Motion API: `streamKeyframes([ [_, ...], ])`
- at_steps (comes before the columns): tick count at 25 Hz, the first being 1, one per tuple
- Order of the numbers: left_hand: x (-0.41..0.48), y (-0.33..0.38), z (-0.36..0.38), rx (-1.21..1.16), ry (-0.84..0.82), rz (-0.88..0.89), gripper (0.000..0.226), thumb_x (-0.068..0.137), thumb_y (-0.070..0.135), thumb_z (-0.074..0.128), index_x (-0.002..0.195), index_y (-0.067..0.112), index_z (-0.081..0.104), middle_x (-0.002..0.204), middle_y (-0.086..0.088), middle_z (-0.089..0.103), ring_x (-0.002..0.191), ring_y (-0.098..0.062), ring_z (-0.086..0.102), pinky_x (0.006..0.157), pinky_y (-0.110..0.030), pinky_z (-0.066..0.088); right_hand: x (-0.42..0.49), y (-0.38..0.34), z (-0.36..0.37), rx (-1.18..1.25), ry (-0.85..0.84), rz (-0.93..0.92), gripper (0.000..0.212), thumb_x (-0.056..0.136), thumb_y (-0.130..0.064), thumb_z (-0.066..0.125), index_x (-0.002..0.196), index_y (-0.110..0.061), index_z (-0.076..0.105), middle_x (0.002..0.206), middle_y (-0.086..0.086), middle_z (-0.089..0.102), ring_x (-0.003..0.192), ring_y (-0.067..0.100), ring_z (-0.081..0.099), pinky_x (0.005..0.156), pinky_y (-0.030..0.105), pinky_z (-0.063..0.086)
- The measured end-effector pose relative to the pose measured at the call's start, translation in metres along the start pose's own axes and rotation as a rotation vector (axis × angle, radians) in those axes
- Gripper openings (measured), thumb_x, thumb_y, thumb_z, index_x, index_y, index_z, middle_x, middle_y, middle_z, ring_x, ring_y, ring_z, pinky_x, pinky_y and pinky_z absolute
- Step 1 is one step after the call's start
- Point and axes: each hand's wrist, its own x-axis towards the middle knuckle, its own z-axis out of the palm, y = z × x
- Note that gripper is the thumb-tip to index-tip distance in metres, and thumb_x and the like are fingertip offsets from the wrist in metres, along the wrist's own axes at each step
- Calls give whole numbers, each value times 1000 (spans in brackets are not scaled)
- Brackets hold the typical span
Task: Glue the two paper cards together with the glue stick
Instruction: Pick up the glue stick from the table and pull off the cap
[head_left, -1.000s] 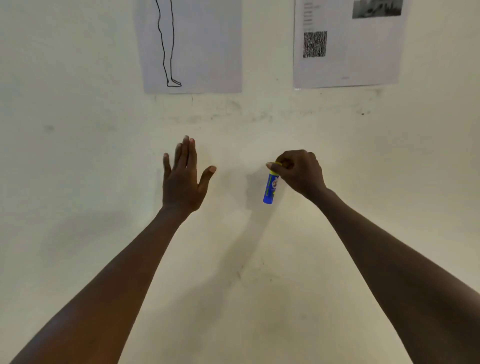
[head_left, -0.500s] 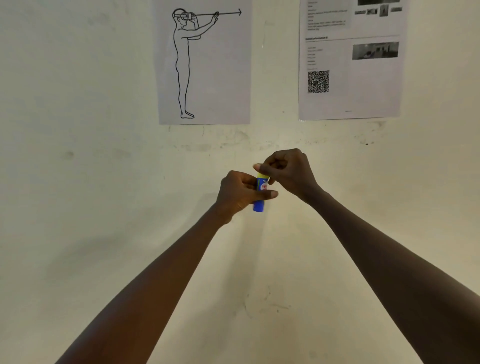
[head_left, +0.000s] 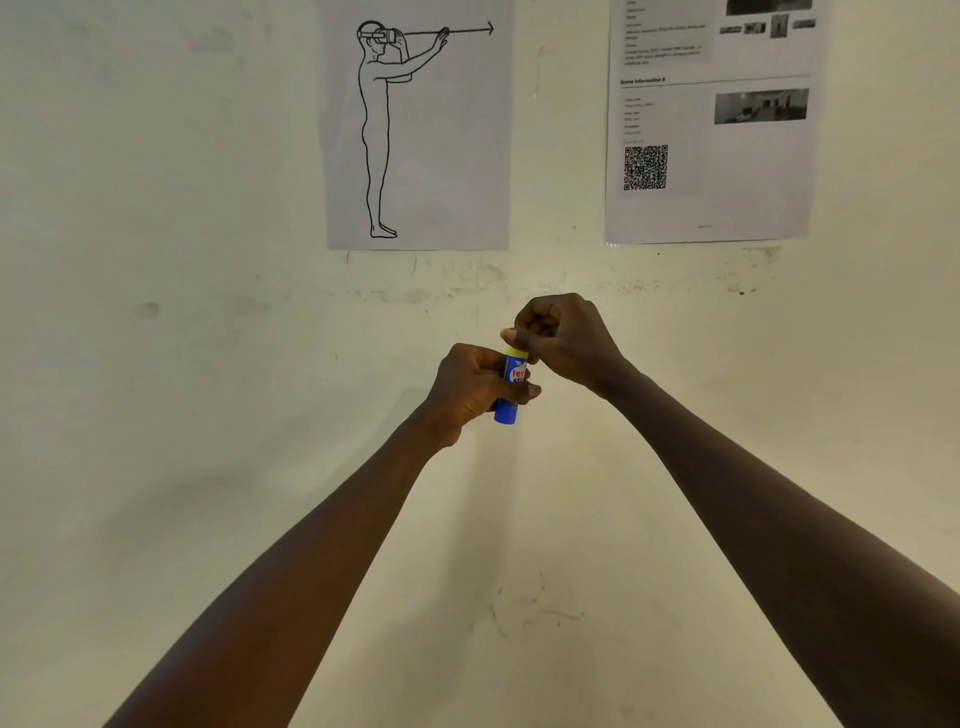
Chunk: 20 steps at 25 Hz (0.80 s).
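Observation:
A blue glue stick with a yellow cap end is held upright at arm's length in front of a cream wall. My left hand is wrapped around its blue body. My right hand pinches the yellow top from above, fingers curled. The cap is mostly hidden under my right fingers. No paper cards are in view.
A sheet with a line drawing of a standing figure wearing a headset hangs on the wall above. A printed sheet with a QR code hangs to its right. The wall below them is bare and scuffed.
A second ago my left hand was open beside the stick, which only my right hand held. Since then the left hand has closed on the stick's body, and the view has tilted upward.

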Motion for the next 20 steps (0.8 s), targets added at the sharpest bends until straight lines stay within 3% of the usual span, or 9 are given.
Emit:
streamKeyframes([
  [4, 0, -4, -5, -47, -40, -11, 32, 78, -1, 63, 109, -9, 57, 81, -7, 63, 65, -17, 65, 66, -23, 54, 1, -2, 0, 26, -102, -9, 14, 82, -8, 59, 84, 5, 62, 77, 22, 67, 59, 21, 57, 54, 11, 43],
  [6, -2, -8, -8, -74, -85, -22, 31, 80, -1, 61, 110, -8, 56, 77, -4, 63, 54, -8, 66, 60, -17, 54, 2, -1, 0, 77, -189, 2, 11, 84, -2, 53, 88, 5, 62, 81, 16, 64, 68, 21, 57, 60, 15, 45],
  [9, -5, -13, -12, -117, -149, -41, 29, 83, 1, 58, 110, -7, 55, 80, -6, 63, 55, -8, 67, 63, -19, 55, 2, 1, -2, 159, -331, 17, 16, 87, 3, 46, 96, 5, 60, 90, 12, 61, 82, 20, 55, 65, 14, 46],
  [12, -6, -15, -10, -89, -120, -37, 32, 82, 4, 60, 110, -9, 56, 83, -10, 64, 61, -12, 67, 66, -22, 56, 4, 0, -2, 124, -406, 65, 19, 91, -8, 46, 99, 3, 59, 93, 17, 62, 77, 18, 55, 59, 14, 45],
  [15, -3, -16, -8, 98, 15, 16, 34, 74, 10, 71, 101, -9, 62, 88, -17, 65, 75, -27, 61, 77, -37, 54, 9, 1, 1, -141, -309, 90, 45, 84, -37, 56, 81, 7, 59, 69, 21, 62, 45, 7, 53, 45, 12, 39],
  [17, -2, -17, -7, 173, 58, 44, 35, 71, 13, 74, 96, -9, 65, 88, -21, 67, 76, -27, 58, 80, -40, 52, 8, 3, 4, -214, -293, 52, 53, 81, -39, 60, 73, 14, 58, 56, 21, 57, 37, 4, 50, 43, 11, 35],
  [20, -1, -18, -11, 163, 8, 15, 33, 74, 9, 71, 100, -9, 63, 88, -17, 65, 76, -27, 58, 75, -33, 52, 7, 7, 8, -165, -298, 39, 44, 84, -29, 58, 72, 13, 59, 51, 9, 55, 41, -1, 50, 45, 7, 35],
])
